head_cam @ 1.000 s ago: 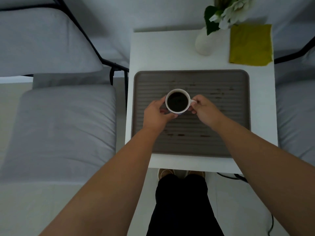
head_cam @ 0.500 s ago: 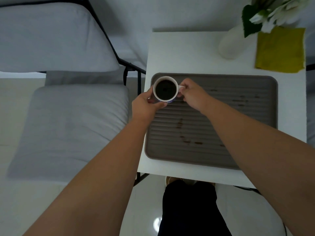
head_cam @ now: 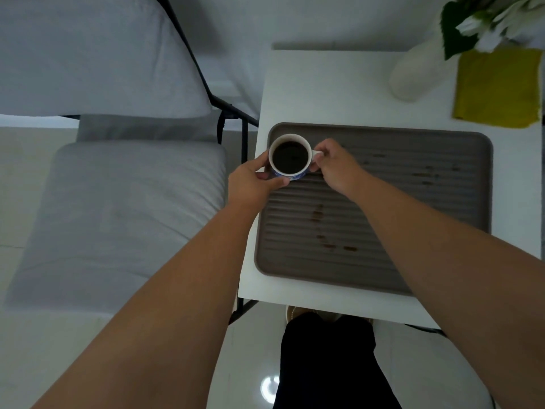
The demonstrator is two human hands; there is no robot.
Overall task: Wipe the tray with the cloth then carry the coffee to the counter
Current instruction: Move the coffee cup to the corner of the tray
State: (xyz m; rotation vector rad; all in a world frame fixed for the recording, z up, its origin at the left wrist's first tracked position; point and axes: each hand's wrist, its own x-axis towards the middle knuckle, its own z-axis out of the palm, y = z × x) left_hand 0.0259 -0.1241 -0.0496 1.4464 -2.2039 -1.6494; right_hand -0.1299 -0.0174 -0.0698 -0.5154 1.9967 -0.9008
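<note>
1. White and square, the surface [head_cam: 318,93] stands beside a grey cushioned chair [head_cam: 118,208] with a black frame.
2. On it lies a brown ribbed tray [head_cam: 413,225], marked with dark coffee stains [head_cam: 320,214] just below the right hand and more well to that hand's right.
3. At the tray's far left corner is the coffee cup [head_cam: 290,157], white with a blue pattern low on its side and filled with dark coffee.
4. Left hand [head_cam: 250,184] curls around the cup's left side, thumb along its near wall.
5. Right hand [head_cam: 336,166] pinches the small handle on the cup's right; the cup sits between both hands.
6. Whether the cup rests on the tray or is lifted cannot be told.
7. Well beyond the right hand, at the surface's far right corner, lies a yellow cloth [head_cam: 498,87], untouched.
8. Just left of the cloth stands a white vase [head_cam: 413,75] with white flowers [head_cam: 489,22], whose leaves overhang the cloth's far edge.
9. Below the surface's near edge show dark trousers [head_cam: 327,364] and the floor [head_cam: 59,335].
</note>
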